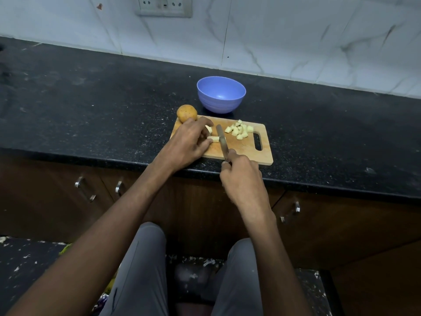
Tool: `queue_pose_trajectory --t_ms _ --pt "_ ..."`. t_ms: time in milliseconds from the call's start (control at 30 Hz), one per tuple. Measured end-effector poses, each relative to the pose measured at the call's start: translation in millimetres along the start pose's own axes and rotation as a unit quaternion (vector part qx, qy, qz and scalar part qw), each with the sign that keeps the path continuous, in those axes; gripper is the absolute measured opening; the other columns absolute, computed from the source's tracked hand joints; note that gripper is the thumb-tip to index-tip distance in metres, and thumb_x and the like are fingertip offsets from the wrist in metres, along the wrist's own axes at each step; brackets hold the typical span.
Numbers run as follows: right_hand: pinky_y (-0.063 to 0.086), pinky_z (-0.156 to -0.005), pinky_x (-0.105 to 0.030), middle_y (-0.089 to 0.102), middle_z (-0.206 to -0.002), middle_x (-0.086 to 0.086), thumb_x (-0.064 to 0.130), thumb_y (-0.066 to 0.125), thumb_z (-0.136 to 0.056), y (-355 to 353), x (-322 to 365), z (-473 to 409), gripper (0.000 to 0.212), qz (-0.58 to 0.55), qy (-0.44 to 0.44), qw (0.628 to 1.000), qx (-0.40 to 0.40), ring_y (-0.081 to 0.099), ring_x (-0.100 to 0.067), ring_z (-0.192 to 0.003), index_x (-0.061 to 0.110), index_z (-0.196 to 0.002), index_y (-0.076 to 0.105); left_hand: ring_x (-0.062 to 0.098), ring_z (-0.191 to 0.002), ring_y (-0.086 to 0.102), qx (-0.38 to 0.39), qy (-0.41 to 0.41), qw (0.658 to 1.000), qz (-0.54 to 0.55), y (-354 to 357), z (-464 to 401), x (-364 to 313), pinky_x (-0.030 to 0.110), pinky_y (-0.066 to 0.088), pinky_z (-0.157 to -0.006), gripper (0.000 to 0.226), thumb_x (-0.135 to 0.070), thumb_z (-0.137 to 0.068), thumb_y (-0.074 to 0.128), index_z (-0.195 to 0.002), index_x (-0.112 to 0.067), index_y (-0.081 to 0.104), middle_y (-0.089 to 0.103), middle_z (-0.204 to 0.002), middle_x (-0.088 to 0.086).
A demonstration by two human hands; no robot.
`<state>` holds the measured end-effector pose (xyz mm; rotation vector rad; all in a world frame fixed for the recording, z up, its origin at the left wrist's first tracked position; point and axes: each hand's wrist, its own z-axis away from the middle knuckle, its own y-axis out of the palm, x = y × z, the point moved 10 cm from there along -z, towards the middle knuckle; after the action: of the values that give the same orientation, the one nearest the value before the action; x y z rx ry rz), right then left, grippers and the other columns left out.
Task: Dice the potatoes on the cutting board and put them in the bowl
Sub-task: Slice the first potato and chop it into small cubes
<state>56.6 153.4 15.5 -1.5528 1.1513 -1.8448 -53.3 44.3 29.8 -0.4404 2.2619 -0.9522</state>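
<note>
- On the black speckled worktop lies a wooden cutting board, its handle slot at the right end and its near edge close to the worktop's front lip.
- At the board's left part, the left hand bends its fingers down over a pale potato strip, pinching it against the board; the strip's cut end sticks out to the right of the fingertips.
- Just right of that cut end stands the knife, its blade running from near to far across the board, almost touching the strip.
- The right hand grips the knife handle at the board's near edge, fingers curled round it.
- A heap of diced potato pieces sits on the board's far right part, beside the handle slot and apart from the blade.
- One whole unpeeled potato rests at the board's far left corner, just beyond the left hand's knuckles.
- Behind the board, near its far edge, stands a blue bowl; nothing shows inside it.
- Dark wooden cabinet doors with metal handles run below.
</note>
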Motion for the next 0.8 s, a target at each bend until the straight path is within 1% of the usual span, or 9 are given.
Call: queue_pose_trajectory --t_ms 100,200,300,400,467,567,633,733,800 --pt "0.044 -0.076 -0.034 0.062 -0.108 -0.009 0.023 0.043 -0.109 -7 4 9 0.051 0.022 -0.013 0.999 -0.03 0.063 -0.029 -0.103 0.017 -0.159 0.037 0.013 -0.091 0.054 0.0 -0.005 1.0 0.005 0 1 0 0.035 0.052 -0.083 0.037 -0.017 -0.093 0.071 -0.126 -0.011 0.056 0.065 -0.096 0.001" --pt "0.041 -0.078 -0.035 0.062 -0.11 -0.009 0.025 0.041 -0.11 -5 9 22 0.055 0.026 -0.025 0.999 -0.034 0.061 -0.03 -0.11 0.018 -0.163 0.028 0.012 -0.091 0.058 -0.007 -0.008 1.0 0.014 -1 0 2 0.034 0.053 -0.084 0.036 -0.017 -0.092 0.073 -0.123 -0.01 0.057 0.067 -0.096 0.001" --pt "0.038 -0.078 -0.038 0.068 -0.117 -0.012 0.025 0.038 -0.11 2 11 28 0.056 0.056 -0.033 0.997 -0.036 0.061 -0.032 -0.113 0.015 -0.163 0.025 0.017 -0.095 0.061 -0.015 -0.006 1.0 0.019 -2 0 1 0.04 0.052 -0.087 0.033 -0.012 -0.091 0.074 -0.119 -0.007 0.058 0.072 -0.096 0.004" --pt "0.043 -0.079 -0.039 0.07 -0.113 -0.01 0.024 0.039 -0.109 6 8 29 0.056 0.073 -0.029 0.996 -0.047 0.063 -0.031 -0.11 0.015 -0.163 0.025 0.021 -0.098 0.062 -0.019 -0.009 1.0 0.016 -2 0 1 0.044 0.052 -0.088 0.03 -0.01 -0.091 0.073 -0.117 -0.006 0.058 0.073 -0.096 0.006" --pt "0.038 -0.077 -0.037 0.069 -0.112 -0.01 0.024 0.039 -0.11 6 8 30 0.056 0.079 -0.029 0.995 -0.045 0.063 -0.03 -0.11 0.015 -0.163 0.024 0.02 -0.098 0.062 -0.018 -0.01 1.0 0.015 -2 -1 1 0.045 0.052 -0.087 0.028 -0.011 -0.091 0.073 -0.115 -0.006 0.058 0.072 -0.096 0.006" --pt "0.034 -0.078 -0.035 0.068 -0.115 -0.01 0.025 0.038 -0.11 5 9 30 0.057 0.075 -0.032 0.996 -0.043 0.061 -0.03 -0.113 0.016 -0.164 0.022 0.021 -0.096 0.062 -0.014 -0.008 1.0 0.017 -1 -1 1 0.046 0.053 -0.085 0.027 -0.013 -0.091 0.073 -0.112 -0.006 0.057 0.071 -0.095 0.006" --pt "0.038 -0.079 -0.036 0.068 -0.117 -0.01 0.024 0.038 -0.11 6 11 31 0.057 0.075 -0.032 0.996 -0.043 0.061 -0.03 -0.114 0.015 -0.164 0.022 0.02 -0.095 0.062 -0.015 -0.005 1.0 0.016 -2 -2 0 0.046 0.054 -0.084 0.026 -0.013 -0.091 0.073 -0.111 -0.007 0.057 0.069 -0.095 0.006" --pt "0.047 -0.085 -0.039 0.067 -0.118 -0.011 0.024 0.039 -0.11 8 10 32 0.057 0.074 -0.03 0.996 -0.047 0.062 -0.031 -0.114 0.016 -0.163 0.023 0.021 -0.096 0.062 -0.013 -0.008 1.0 0.014 -1 -2 -1 0.046 0.054 -0.085 0.025 -0.013 -0.092 0.072 -0.111 -0.006 0.057 0.069 -0.096 0.007" --pt "0.049 -0.085 -0.039 0.067 -0.117 -0.011 0.024 0.039 -0.11 9 11 32 0.056 0.077 -0.03 0.995 -0.048 0.062 -0.03 -0.112 0.016 -0.163 0.023 0.021 -0.096 0.062 -0.013 -0.007 1.0 0.012 -1 -2 -1 0.047 0.053 -0.085 0.024 -0.012 -0.092 0.072 -0.11 -0.006 0.058 0.068 -0.096 0.008"
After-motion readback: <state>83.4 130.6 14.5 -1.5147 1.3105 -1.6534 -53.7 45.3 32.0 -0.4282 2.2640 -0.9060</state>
